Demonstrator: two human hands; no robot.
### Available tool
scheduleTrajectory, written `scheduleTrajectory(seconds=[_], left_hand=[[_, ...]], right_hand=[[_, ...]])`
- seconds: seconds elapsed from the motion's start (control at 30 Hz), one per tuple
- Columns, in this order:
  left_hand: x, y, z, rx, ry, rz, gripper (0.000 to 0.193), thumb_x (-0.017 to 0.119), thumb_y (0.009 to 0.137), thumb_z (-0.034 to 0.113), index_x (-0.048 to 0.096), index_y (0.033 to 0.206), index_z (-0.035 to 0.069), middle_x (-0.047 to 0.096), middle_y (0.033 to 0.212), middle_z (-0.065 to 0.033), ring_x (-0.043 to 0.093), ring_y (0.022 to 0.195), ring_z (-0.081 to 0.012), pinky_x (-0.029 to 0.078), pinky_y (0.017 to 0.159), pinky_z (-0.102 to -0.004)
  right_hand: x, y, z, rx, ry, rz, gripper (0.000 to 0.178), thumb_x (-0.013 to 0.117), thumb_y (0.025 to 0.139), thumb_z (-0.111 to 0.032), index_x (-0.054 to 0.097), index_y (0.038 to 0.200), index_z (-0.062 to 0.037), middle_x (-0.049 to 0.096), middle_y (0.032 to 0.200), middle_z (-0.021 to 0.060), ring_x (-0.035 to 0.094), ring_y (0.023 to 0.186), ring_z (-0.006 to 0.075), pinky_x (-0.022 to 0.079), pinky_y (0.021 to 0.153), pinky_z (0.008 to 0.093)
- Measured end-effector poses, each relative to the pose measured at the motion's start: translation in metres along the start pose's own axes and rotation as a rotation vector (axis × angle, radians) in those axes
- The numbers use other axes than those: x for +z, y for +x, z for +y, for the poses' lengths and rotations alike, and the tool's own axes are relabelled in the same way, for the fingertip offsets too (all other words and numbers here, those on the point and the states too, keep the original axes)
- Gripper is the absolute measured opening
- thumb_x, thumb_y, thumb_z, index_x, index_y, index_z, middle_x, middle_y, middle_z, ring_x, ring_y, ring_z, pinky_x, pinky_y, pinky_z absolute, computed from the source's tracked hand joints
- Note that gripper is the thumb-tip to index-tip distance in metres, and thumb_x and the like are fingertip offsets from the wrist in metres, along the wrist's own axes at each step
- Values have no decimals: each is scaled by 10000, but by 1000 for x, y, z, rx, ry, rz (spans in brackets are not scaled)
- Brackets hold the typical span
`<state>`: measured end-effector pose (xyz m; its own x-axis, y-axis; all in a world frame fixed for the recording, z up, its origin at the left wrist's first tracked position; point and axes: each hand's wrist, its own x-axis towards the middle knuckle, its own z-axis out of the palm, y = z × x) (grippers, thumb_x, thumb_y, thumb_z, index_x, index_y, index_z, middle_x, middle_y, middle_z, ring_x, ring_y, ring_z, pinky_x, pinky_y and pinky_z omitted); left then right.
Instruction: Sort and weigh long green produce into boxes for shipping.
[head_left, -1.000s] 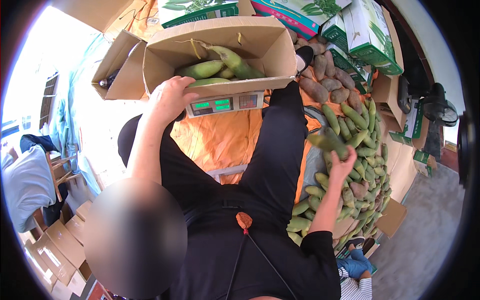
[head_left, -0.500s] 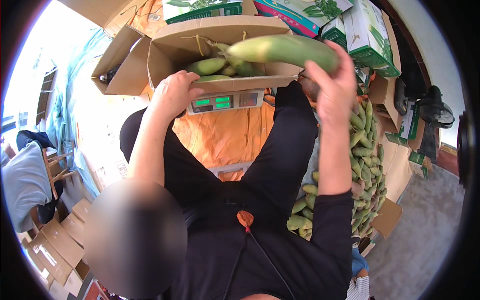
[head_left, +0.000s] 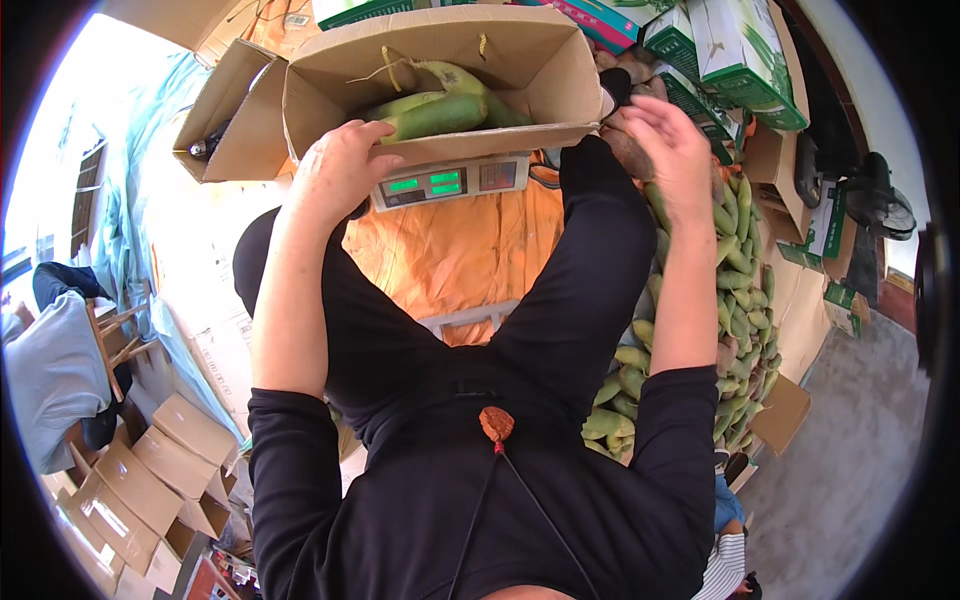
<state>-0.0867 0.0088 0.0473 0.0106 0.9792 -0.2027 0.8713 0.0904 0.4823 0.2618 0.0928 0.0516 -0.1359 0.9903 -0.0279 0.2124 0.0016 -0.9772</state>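
An open cardboard box with yellow cord loops inside rests on a digital scale that has lit green displays. Several large green radishes lie in the box, one of them along its near side. My left hand grips the box's near rim at the left, thumb outside and fingertips over the edge by that radish. Off the box's right end hangs my right hand, with nothing in it that I can see and its fingers loosely bent and apart.
A big pile of green radishes lies to the right. Green-and-white cartons stand at the back right, near a black fan. Another open box is at the left, and empty cartons sit at the lower left.
My right hand has let go of the large green radish it held over the box, which seems now to lie inside. My left hand stays at the rim.
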Motion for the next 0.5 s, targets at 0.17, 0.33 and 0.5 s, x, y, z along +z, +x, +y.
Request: scheduleTrajectory(seconds=[0.17,0.33,0.5], left_hand=[[0,3,5,-7,-17,-5,358,670,803,218,648,1115,45,652,1010,-147,624,959,-318,485,853,-396],[3,5,6,12,-5,-4,369,681,808,163,621,1150,37,658,997,-144,647,947,-277,498,837,-364],[4,8,9,19,-18,-9,366,678,811,159,621,1150,33,655,991,-143,648,933,-277,499,831,-360]], right_hand=[[-72,-45,71,282,-119,304,276,648,868,-117,622,1128,-30,645,986,34,597,853,90,450,711,218],[-94,-112,165,543,-196,340,217,622,870,-113,631,1078,-51,650,912,10,593,774,85,445,640,241],[-68,-169,215,625,-113,277,223,584,881,-86,618,1087,-7,647,938,26,603,804,138,479,697,286]])
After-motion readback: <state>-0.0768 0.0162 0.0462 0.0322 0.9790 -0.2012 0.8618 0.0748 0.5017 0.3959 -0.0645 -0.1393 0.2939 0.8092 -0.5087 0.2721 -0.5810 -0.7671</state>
